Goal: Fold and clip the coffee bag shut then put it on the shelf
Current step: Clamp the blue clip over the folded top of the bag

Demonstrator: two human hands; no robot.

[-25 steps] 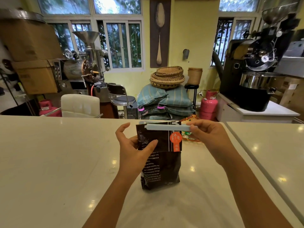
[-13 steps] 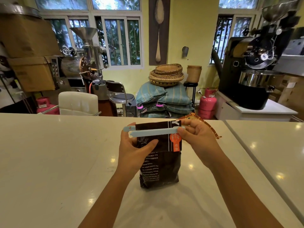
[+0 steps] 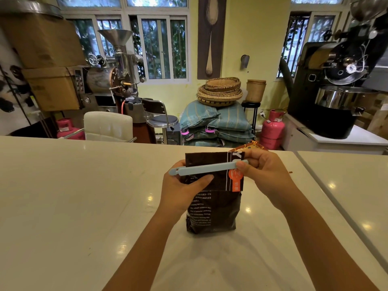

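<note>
A dark brown coffee bag (image 3: 212,211) with white print and an orange label stands upright on the white counter (image 3: 84,196). Its top is folded down toward me. A long light-blue clip (image 3: 206,169) lies across the fold, slightly tilted, its left end sticking out past the bag. My left hand (image 3: 182,190) grips the folded top at the bag's left side, thumb on the front just under the clip. My right hand (image 3: 264,175) pinches the clip's right end at the bag's upper right corner.
A second counter (image 3: 346,185) adjoins on the right across a seam. Behind the counter stand a white chair (image 3: 108,126), a stool, teal sacks (image 3: 216,120) topped with woven baskets, pink gas cylinders (image 3: 273,129) and two coffee roasters (image 3: 336,80). An orange-patterned wrapper (image 3: 255,144) lies behind the bag.
The clip has come down from above the bag's top edge onto the fold and slid left. My left hand, which was open beside the bag, has closed on the folded top.
</note>
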